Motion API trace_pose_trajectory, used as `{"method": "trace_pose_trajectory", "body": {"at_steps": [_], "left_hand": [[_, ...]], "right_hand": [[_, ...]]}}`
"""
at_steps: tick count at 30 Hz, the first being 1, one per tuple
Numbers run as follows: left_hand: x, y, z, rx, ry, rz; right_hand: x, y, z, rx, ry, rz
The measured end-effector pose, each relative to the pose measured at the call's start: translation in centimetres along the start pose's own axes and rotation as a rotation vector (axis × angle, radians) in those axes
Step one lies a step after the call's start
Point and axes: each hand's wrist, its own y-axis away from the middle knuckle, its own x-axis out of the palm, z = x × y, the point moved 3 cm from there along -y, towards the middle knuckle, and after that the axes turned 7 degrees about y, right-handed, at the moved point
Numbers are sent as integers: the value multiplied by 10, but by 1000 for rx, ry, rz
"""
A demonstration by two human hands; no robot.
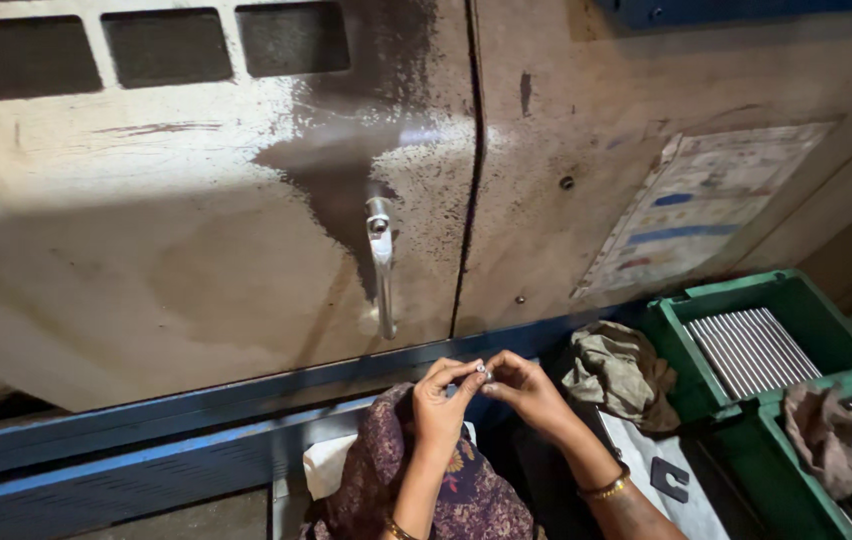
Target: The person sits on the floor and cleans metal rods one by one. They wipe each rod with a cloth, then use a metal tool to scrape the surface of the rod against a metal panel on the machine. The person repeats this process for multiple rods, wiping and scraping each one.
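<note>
In the head view, near centre, left hand (443, 398) and right hand (524, 388) meet, fingertips pinching a tiny metal part (482, 370) between them before the cabinet door (196, 230); steady, gentle pressure seems wisest.

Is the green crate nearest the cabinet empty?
No, the green crate holds a layer of shiny metal rods lying side by side.

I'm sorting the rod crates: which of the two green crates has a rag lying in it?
The nearer green crate at the right edge: a brown rag lies on its rods. The farther crate shows only bare rods.
</note>
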Motion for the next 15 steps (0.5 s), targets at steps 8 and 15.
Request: {"method": "trace_pose_trajectory", "body": {"at_steps": [8,15], "left_hand": [[13,3,-21,-51,-62,138],[16,1,-25,86,-113,140]], "right_hand": [[-9,-4,-14,-69,-120,-34],[-9,-1,-2,-129,-8,-61]]}}
